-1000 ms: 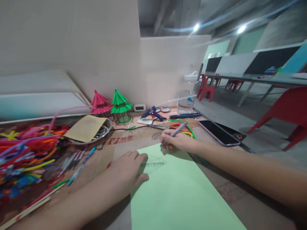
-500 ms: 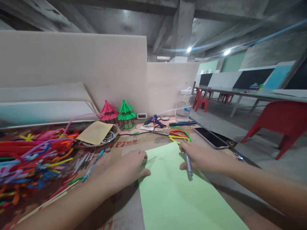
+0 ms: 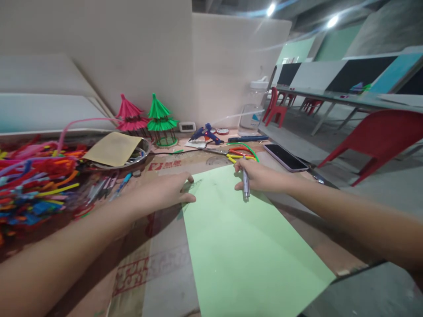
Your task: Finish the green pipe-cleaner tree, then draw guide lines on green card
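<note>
A sheet of light green paper (image 3: 231, 233) lies in front of me on printed cardboard. My left hand (image 3: 168, 190) is at its upper left edge, fingers curled and thumb stretched out. A clear set square (image 3: 196, 185) pokes out from under those fingers; the hand covers the rest of it. On the upper right edge of the sheet rests my right hand (image 3: 259, 175), closed around a grey pen (image 3: 246, 181) that points down towards me. Just beyond that hand are scissors (image 3: 218, 151) and bent green and yellow pipe cleaners (image 3: 243, 156).
Colourful pipe cleaners (image 3: 36, 185) are heaped at left, beside a metal dish (image 3: 142, 152). Pink (image 3: 130, 113) and green (image 3: 161, 119) model pavilions stand behind. A blue glue gun (image 3: 206, 133), bottle (image 3: 253, 108) and phone (image 3: 286, 157) sit farther back and right.
The camera has tipped downward, so everything sits higher in view and more of the paper's near end shows. A grey shape has appeared at lower right. Both hands keep their places on the sheet.
</note>
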`<state>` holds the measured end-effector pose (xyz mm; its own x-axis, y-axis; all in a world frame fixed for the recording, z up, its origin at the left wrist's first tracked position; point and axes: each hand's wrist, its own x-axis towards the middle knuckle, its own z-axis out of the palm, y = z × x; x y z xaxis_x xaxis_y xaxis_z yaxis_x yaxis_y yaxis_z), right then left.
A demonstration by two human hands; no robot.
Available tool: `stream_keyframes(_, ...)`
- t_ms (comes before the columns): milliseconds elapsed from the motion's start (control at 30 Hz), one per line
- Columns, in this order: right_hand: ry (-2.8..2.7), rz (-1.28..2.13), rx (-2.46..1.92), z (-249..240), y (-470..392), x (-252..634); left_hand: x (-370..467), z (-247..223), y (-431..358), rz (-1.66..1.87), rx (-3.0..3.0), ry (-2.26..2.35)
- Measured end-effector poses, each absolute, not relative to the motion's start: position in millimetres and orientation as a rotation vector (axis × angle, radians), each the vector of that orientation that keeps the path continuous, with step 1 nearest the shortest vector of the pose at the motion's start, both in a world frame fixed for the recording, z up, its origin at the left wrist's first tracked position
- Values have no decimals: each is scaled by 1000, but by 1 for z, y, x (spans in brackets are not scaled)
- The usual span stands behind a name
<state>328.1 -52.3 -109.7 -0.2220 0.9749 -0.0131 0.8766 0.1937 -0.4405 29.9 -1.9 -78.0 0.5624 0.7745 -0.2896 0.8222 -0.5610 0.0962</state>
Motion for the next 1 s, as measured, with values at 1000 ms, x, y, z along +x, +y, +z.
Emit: stream_keyframes(1000, -1920, 473, -1685, -114, -57, 316, 14, -84, 36, -367, 2645, 1372)
